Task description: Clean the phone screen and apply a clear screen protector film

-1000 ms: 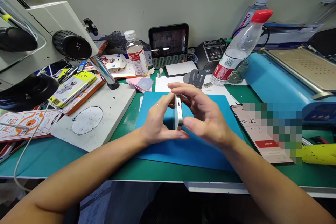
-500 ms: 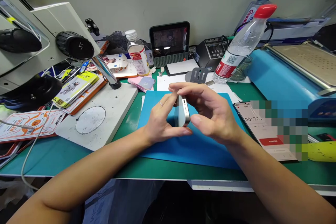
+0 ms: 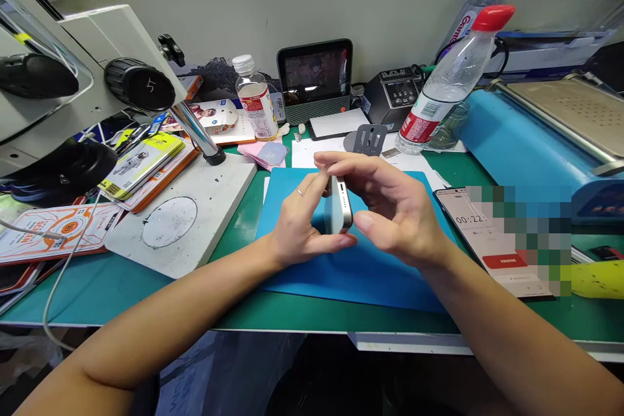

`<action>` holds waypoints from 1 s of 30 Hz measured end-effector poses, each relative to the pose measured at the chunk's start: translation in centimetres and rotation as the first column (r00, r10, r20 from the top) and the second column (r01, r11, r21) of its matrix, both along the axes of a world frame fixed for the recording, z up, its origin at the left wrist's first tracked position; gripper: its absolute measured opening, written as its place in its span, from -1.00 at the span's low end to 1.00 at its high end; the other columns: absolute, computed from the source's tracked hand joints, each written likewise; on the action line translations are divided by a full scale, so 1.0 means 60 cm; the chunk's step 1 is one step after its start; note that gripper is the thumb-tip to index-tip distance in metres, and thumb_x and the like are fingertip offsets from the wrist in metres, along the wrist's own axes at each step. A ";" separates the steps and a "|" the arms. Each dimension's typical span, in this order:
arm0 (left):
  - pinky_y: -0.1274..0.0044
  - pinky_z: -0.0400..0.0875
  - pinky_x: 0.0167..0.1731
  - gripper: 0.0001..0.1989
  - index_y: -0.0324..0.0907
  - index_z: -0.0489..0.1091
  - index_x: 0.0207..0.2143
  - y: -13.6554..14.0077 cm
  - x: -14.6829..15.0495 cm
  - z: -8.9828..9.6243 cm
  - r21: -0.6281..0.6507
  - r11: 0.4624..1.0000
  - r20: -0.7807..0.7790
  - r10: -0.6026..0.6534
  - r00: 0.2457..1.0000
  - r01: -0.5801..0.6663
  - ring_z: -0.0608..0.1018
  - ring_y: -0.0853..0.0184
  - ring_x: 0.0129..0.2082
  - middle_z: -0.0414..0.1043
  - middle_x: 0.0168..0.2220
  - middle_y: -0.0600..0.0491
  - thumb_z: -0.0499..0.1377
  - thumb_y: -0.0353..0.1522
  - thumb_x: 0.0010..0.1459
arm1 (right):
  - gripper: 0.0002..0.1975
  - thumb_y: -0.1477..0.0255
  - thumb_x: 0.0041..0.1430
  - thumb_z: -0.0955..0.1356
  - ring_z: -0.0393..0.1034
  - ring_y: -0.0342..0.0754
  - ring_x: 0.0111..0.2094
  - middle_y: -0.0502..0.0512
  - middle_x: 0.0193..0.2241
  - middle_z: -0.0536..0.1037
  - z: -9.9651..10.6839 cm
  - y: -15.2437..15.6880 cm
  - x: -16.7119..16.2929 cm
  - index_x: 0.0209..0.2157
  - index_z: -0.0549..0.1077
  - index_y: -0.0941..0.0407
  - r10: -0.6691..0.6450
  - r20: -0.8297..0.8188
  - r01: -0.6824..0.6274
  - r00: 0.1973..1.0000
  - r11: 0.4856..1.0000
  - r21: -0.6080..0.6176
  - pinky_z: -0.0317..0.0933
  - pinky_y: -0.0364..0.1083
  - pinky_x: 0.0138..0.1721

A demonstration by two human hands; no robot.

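Since a second ago, your smartphone [image 3: 344,205] has turned slightly, its port end slanting more and more of its glossy left face showing; your view has also shifted a little, and both hands have kept much the same pose around it. You hold it raised over the blue mat [image 3: 351,276], standing on a long edge with the charging port toward you. Your left hand [image 3: 292,221], ring on one finger, grips it, with the index finger at the top and the thumb passing under the lower edge. Your right hand [image 3: 397,211] curves over from the other side, fingertips at the top edge and thumb just beside the lower corner; you cannot tell whether that thumb presses. To your right lies a second phone [image 3: 475,231] showing a running time, partly pixelated, with a red-capped bottle [image 3: 426,120] tilted beyond it.
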State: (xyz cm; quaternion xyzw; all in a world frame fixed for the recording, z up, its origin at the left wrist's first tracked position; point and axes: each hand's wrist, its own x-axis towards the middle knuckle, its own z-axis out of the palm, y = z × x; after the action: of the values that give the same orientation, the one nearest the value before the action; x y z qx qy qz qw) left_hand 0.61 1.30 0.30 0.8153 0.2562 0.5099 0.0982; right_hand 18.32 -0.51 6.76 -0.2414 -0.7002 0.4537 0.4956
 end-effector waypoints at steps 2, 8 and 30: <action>0.31 0.51 -0.17 -0.23 -0.22 0.19 0.29 0.000 0.001 0.000 0.006 1.000 0.001 -0.001 1.000 0.001 0.53 0.13 -0.15 0.40 -0.10 -0.12 0.08 0.15 0.28 | -0.53 0.55 0.02 0.40 0.37 0.17 0.26 0.10 0.22 0.51 -0.001 0.000 0.000 0.01 0.50 -0.01 0.002 -0.002 -0.002 1.000 1.000 0.003 0.27 0.17 0.28; 0.31 0.51 -0.16 -0.22 -0.22 0.18 0.29 -0.001 0.001 0.000 -0.001 1.000 0.005 -0.008 1.000 0.008 0.53 0.13 -0.14 0.40 -0.09 -0.13 0.07 0.16 0.29 | -0.52 0.57 0.02 0.39 0.38 0.16 0.25 0.11 0.23 0.50 -0.001 0.001 0.000 0.02 0.51 -0.01 0.015 -0.012 -0.015 1.000 1.000 0.005 0.27 0.17 0.28; 0.27 0.57 -0.11 -0.21 -0.13 0.11 0.39 0.002 0.005 -0.006 -0.004 0.999 0.048 -0.048 0.998 0.048 0.54 0.13 -0.09 0.38 0.06 -0.17 0.08 0.14 0.30 | -0.58 0.65 -0.06 0.38 0.44 0.14 0.20 0.09 0.18 0.55 -0.001 0.002 -0.002 -0.16 0.39 -0.03 0.048 -0.088 -0.048 0.995 0.999 0.004 0.39 0.13 0.12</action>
State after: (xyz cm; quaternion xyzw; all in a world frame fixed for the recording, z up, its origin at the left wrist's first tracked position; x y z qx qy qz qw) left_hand 0.92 1.41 -0.03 0.8085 0.2354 0.5262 0.1184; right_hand 18.22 -0.40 6.69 -0.2038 -0.6835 0.4751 0.5153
